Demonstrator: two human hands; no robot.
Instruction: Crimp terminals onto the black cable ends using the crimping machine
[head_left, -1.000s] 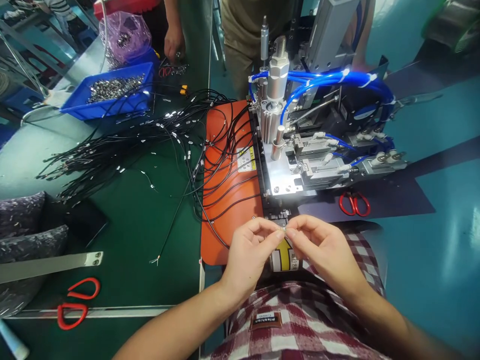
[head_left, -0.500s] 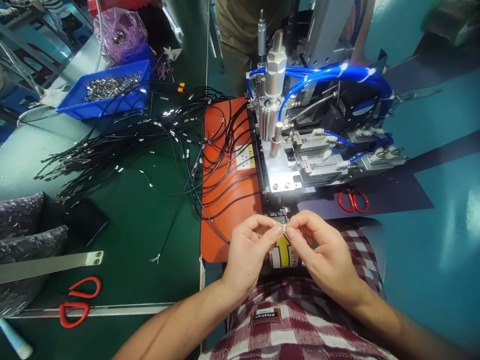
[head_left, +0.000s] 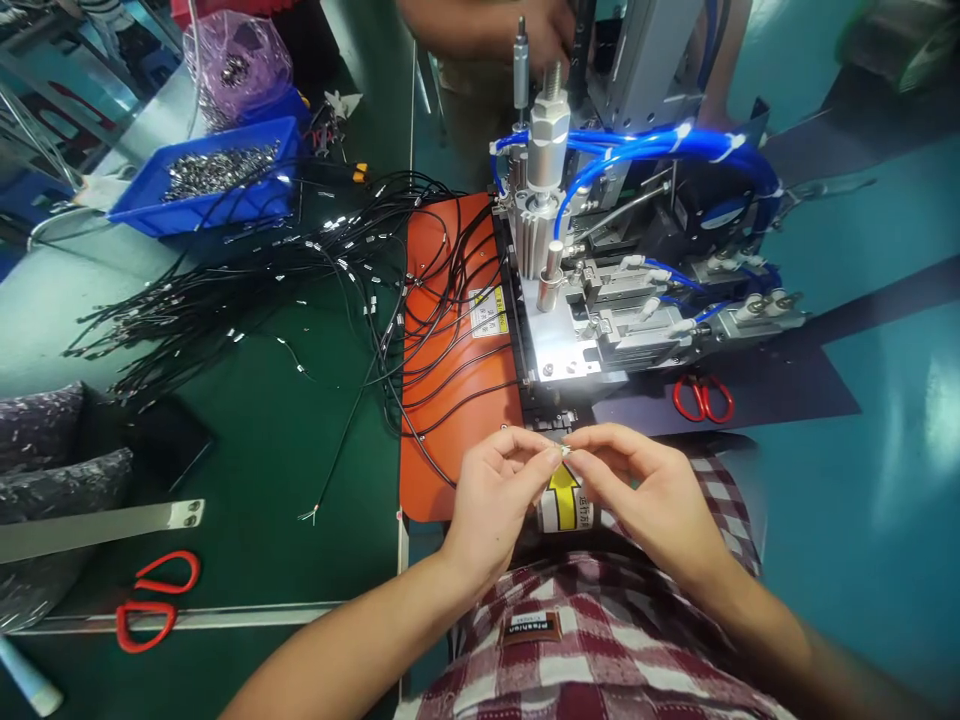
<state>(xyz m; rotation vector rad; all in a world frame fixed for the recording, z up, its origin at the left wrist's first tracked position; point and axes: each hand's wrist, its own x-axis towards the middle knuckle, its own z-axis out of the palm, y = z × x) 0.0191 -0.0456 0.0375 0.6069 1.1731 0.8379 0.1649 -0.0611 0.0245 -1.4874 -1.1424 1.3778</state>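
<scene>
Both hands meet in front of the machine point(head_left: 566, 330), fingertips almost touching. My left hand point(head_left: 499, 500) pinches a tiny pale piece point(head_left: 564, 451), too small to identify. From the right, my right hand point(head_left: 649, 500) is closed at the same piece, thumb against index finger. Just below the fingertips is a label with a yellow arrow point(head_left: 565, 500). Left of the hands lies an orange mat point(head_left: 457, 400), crossed by black cables point(head_left: 442, 330) that run up to the machine's edge.
A blue tray point(head_left: 214, 205) of small metal parts stands at the upper left, near a purple bag point(head_left: 244, 65). Red-handled scissors point(head_left: 146, 625) lie lower left, another red-handled pair point(head_left: 703, 399) right of the machine. Behind it is another person's arm point(head_left: 472, 30).
The other person's arm and hand have come into view behind the machine. My right fingertips have shifted slightly around the small piece; my left hand has barely moved.
</scene>
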